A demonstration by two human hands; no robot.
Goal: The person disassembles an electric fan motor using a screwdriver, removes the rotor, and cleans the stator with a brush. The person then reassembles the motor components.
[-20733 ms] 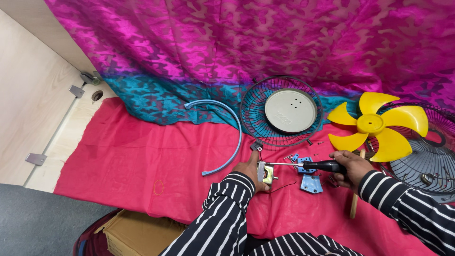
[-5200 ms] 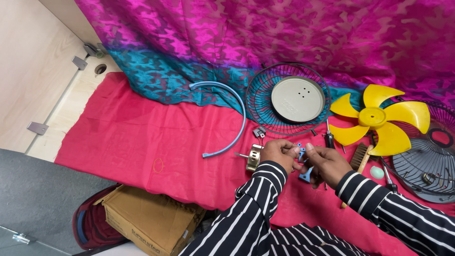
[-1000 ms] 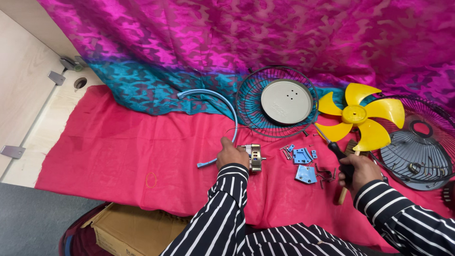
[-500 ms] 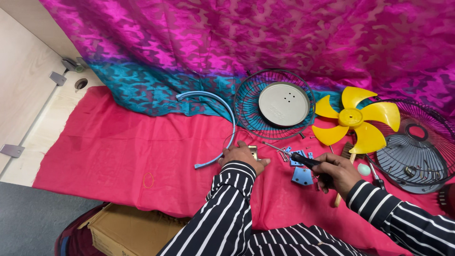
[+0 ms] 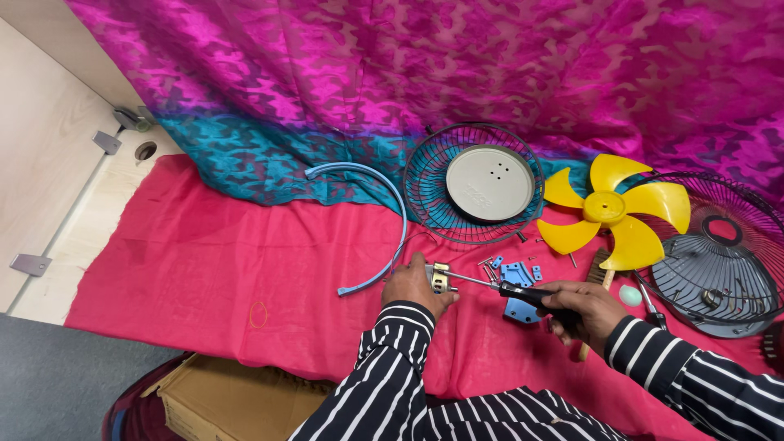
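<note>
A cardboard box [image 5: 237, 404] sits below the red cloth's [image 5: 204, 278] near edge. A blue curved strip [image 5: 384, 220] lies mid-cloth. The left hand [image 5: 415, 286] curls its fingers around a small metal part [image 5: 439, 278] near the cloth's near edge. The right hand [image 5: 581, 309] wraps a screwdriver [image 5: 498, 286], tip at the part. Behind stand a grille [image 5: 474, 184], yellow blade [image 5: 612, 211] and, at the right edge, 1 dark guard [image 5: 719, 261].

Yellow fan blade [image 5: 611, 211], two wire grilles [image 5: 474, 184], blue curved strip [image 5: 384, 220], cardboard box [image 5: 237, 400]
</note>
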